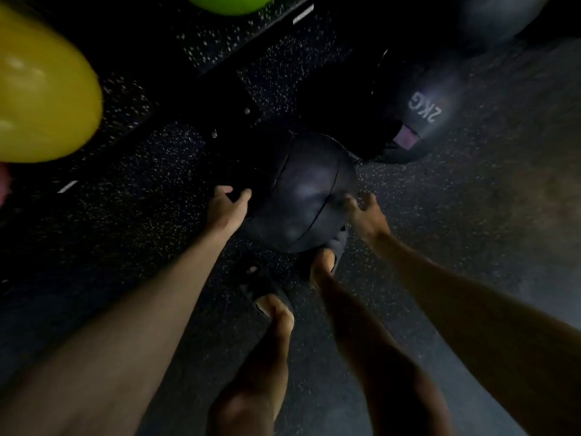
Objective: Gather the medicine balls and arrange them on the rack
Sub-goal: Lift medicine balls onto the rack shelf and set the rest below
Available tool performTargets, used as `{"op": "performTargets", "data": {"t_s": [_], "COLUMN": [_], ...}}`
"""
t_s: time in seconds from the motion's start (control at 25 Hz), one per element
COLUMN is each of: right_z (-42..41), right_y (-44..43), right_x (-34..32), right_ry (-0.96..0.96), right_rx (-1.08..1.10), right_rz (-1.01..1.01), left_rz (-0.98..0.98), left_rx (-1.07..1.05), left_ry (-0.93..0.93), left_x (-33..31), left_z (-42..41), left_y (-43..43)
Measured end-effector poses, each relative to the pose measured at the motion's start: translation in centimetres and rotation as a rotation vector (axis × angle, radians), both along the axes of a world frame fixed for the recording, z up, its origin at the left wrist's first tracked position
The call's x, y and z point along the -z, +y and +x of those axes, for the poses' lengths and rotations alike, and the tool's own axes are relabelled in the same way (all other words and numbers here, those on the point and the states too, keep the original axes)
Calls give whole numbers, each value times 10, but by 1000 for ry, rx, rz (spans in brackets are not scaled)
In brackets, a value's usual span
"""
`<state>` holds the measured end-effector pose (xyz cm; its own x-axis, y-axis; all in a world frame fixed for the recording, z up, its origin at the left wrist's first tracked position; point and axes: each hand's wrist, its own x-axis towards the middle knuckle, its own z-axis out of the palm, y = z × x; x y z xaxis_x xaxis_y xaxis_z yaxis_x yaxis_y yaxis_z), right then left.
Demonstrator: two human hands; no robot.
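Observation:
A dark medicine ball (301, 193) with stitched seams sits low in front of my feet, over the speckled floor. My left hand (228, 204) is at its left side, thumb and fingers apart, thumb touching the ball's edge. My right hand (364, 214) is at its right side with blurred, spread fingers resting on the surface. Neither hand is closed around the ball. Behind it on the right lies a second dark ball marked 2KG (424, 111). A third dark ball (496, 20) shows at the top right. Black rack bars (226, 99) cross the floor behind the balls.
A big yellow ball (41, 99) fills the left edge and a green ball (229, 1) peeks in at the top. My sandalled feet (327, 262) stand just under the near ball. The scene is very dim, and the black speckled rubber floor (132, 215) spreads all around.

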<state>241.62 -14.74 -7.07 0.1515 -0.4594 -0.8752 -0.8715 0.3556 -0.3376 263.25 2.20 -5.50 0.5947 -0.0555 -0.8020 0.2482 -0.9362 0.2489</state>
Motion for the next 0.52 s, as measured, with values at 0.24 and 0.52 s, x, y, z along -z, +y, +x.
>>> {"op": "performTargets", "data": {"t_s": [0.24, 0.52], "right_z": [11, 16], "right_y": [-32, -12], "right_x": [113, 131], "right_ry": [-80, -207], "right_rx": [446, 654], "right_rz": [70, 175], "left_rz": [-105, -193], "left_rx": [-456, -565], "left_ry": [-17, 149], "left_x": [83, 92], "left_z": [31, 26], "left_y": [5, 9]}}
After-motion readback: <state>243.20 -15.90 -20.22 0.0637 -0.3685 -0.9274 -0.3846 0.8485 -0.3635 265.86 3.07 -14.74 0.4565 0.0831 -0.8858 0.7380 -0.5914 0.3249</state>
